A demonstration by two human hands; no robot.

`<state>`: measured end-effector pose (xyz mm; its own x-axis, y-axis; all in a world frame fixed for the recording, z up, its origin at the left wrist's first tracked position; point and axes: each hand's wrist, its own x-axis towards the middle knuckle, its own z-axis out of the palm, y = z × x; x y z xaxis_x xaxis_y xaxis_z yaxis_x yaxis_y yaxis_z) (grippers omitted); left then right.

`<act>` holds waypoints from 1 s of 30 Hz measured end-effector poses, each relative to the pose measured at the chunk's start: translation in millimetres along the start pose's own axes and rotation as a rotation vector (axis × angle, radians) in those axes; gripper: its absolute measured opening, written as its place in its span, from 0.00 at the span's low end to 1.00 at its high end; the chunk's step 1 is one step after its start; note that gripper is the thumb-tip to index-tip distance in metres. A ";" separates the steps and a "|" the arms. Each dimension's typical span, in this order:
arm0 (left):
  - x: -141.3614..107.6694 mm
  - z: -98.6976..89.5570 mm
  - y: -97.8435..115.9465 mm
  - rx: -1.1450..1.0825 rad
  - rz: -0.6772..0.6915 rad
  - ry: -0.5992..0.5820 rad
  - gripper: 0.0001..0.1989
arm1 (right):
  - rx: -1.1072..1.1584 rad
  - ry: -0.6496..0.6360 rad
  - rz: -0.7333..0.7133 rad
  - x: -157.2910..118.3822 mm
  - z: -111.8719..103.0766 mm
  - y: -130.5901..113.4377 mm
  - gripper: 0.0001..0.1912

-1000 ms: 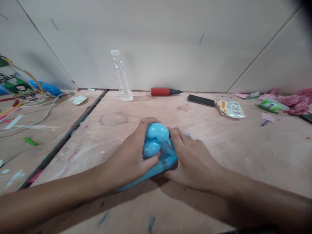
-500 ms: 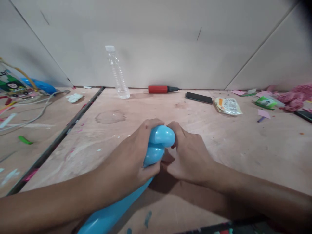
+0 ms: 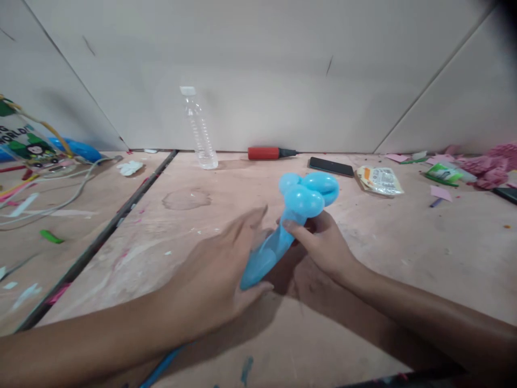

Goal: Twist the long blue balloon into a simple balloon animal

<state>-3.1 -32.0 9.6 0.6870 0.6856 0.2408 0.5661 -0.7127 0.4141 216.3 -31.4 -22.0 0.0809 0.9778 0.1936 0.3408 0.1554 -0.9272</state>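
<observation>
A light blue modelling balloon (image 3: 267, 257) slants across the middle of the view. Its far end is twisted into several rounded bubbles and a loop. Just below these bubbles, my right hand (image 3: 328, 243) grips the balloon, thumb on top and most fingers hidden behind. Lower down, my left hand (image 3: 220, 264) lies around the long part with fingers stretched and thumb spread, blurred a little by motion. The balloon passes between that thumb and fingers without a closed grip. My left hand and forearm hide much of its near part; a blue bit shows by the bottom edge.
Along the white wall stand a clear plastic bottle (image 3: 201, 132), a red hand pump (image 3: 263, 153), a black phone (image 3: 331, 166) and a plastic packet (image 3: 378, 180). Pink scraps (image 3: 484, 168) lie at right. A cable (image 3: 83, 186) and printed bag (image 3: 34, 143) are left, beyond a dark table gap (image 3: 121, 213).
The twisted end has moved up and right, showing more bubbles. My right hand has shifted its grip below them. My left hand has loosened and its fingers have straightened.
</observation>
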 end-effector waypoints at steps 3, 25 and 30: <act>4.2 4.1 -9.7 0.123 0.009 -0.172 0.32 | -0.096 0.014 -0.025 5.5 -12.2 3.9 0.13; 16.8 20.0 -27.9 -0.231 0.335 0.136 0.41 | -0.771 -0.473 -0.352 -5.0 -10.9 -19.0 0.16; 22.1 15.4 -38.3 -0.308 0.381 0.161 0.46 | -0.636 -0.505 -0.330 -2.4 -14.1 -19.5 0.18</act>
<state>-2.6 8.2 -14.5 0.7257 0.4175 0.5468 0.1125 -0.8561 0.5044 222.7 -38.8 0.2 -0.4872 0.8656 0.1154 0.7433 0.4804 -0.4655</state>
